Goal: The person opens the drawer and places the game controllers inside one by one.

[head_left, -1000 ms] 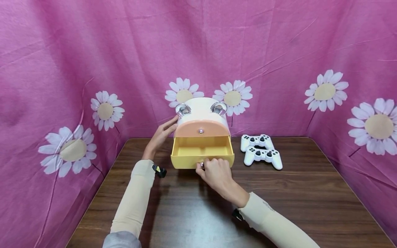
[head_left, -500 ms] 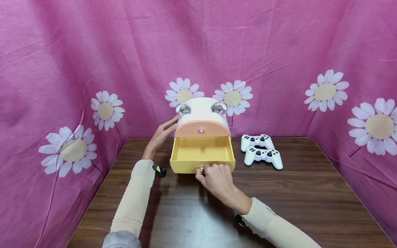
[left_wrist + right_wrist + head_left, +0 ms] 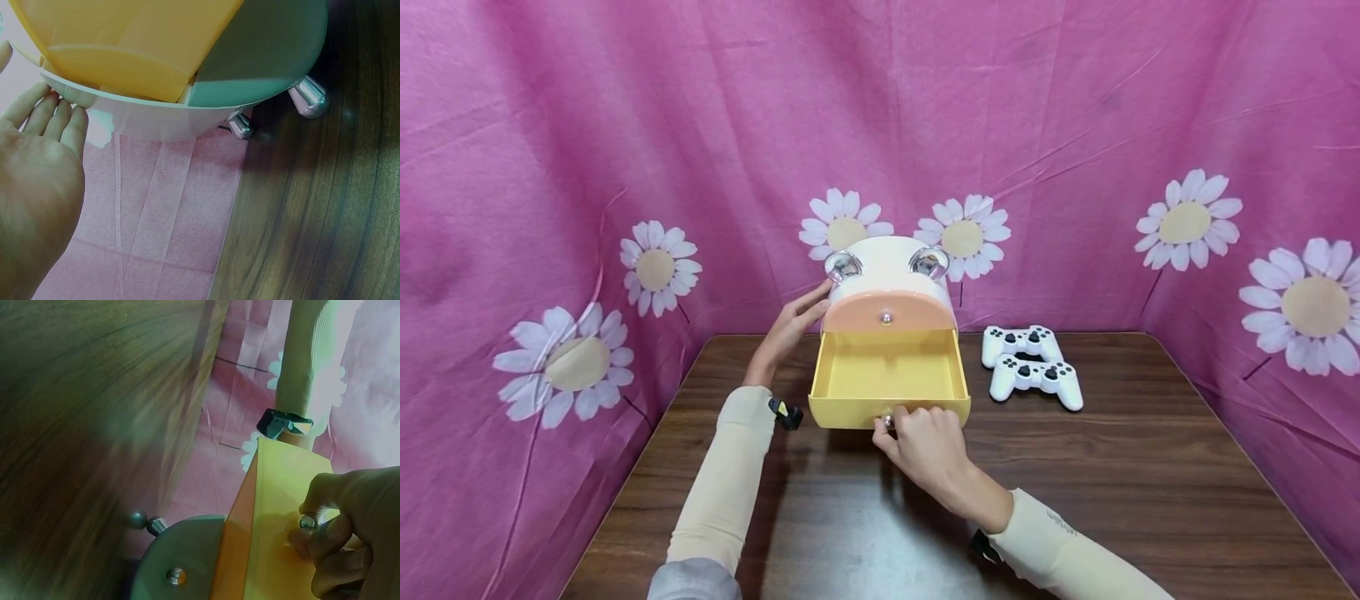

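Observation:
A small white drawer cabinet (image 3: 887, 265) with two shiny silver rounds on top stands toward the back of the table. Its yellow drawer (image 3: 842, 413) is pulled far out, and nothing lies inside. My right hand (image 3: 928, 450) pinches the silver knob (image 3: 306, 522) on that drawer's front between thumb and fingers. Against the cabinet's left side rests my left hand (image 3: 786, 333), its fingers extended, as the left wrist view (image 3: 47, 181) also shows. The peach top drawer (image 3: 865, 314) is closed. Below the yellow one, a green drawer front (image 3: 269, 50) is closed too.
Two white game controllers (image 3: 1036, 379) lie to the right of the cabinet, one partly behind the other. Silver feet (image 3: 308, 98) hold the cabinet above the wooden table (image 3: 835, 533). A pink flowered cloth (image 3: 1045, 125) hangs behind and at both sides.
My right hand has drawn the yellow drawer further out toward me, and more of its inside shows. The left hand has stayed on the cabinet's side.

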A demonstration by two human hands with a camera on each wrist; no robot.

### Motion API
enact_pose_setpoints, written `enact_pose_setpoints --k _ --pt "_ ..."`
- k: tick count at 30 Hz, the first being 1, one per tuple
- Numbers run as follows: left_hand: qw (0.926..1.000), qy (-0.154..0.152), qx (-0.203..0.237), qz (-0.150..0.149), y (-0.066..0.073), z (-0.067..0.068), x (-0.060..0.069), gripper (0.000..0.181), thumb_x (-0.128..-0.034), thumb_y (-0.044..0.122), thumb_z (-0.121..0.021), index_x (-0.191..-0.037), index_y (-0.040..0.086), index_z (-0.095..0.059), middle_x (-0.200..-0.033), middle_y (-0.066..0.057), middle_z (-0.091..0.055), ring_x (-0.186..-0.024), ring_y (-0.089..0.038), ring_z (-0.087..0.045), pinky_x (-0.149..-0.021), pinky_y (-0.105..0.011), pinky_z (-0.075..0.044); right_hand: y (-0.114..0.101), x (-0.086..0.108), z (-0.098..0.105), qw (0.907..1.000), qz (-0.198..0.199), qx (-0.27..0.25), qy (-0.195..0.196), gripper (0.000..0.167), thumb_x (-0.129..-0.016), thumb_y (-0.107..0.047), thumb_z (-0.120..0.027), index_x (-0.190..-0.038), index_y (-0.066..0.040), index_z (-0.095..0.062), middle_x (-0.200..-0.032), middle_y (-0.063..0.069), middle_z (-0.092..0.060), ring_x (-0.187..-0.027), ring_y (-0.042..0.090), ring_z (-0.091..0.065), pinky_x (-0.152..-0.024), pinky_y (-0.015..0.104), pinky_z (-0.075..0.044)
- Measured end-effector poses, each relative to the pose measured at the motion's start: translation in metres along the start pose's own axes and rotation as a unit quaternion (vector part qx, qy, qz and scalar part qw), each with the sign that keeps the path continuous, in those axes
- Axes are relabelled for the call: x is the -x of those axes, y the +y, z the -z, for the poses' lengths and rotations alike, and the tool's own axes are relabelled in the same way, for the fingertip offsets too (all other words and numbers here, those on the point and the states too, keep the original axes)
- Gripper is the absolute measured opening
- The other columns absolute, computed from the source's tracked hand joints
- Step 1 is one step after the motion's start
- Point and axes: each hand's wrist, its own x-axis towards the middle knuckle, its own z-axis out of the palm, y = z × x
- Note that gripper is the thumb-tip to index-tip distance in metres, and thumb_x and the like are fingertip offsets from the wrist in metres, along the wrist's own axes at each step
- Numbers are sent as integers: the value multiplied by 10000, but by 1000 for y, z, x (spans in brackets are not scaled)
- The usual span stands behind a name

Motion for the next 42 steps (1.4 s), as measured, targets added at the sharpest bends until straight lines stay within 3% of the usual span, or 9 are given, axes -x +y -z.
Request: enact_pose_setpoints --k 7,31,42 --pt "10000 37 -67 -52 -2 0 -1 574 -1085 420 -597 -1620 250 -475 -1706 95 -407 -1622 -141 -288 -1364 -418 -198 -3 3 4 10000 15 -14 4 470 -818 -339 -806 -543 -183 -459 -448 -81 -299 -354 146 -364 -341 283 -189" --pt "9999 45 51 -96 -2 -1 -2 557 -1092 401 -593 -1615 242 -485 -1702 81 -418 -1623 -150 -292 -1365 -425 -196 0 10 7 9992 -30 -387 28 388 -835 -332 -826 -614 -177 -547 -446 -70 -404 -366 194 -445 -334 340 -310" --pt "9999 29 140 -59 -3 -1 -2 552 -1100 383 -583 -1622 243 -471 -1712 73 -400 -1631 -154 -268 -1367 -434 -187 5 9 9 9978 105 -591 -280 454 -876 -405 -843 -602 -222 -532 -460 -115 -353 -375 143 -401 -348 318 -327"
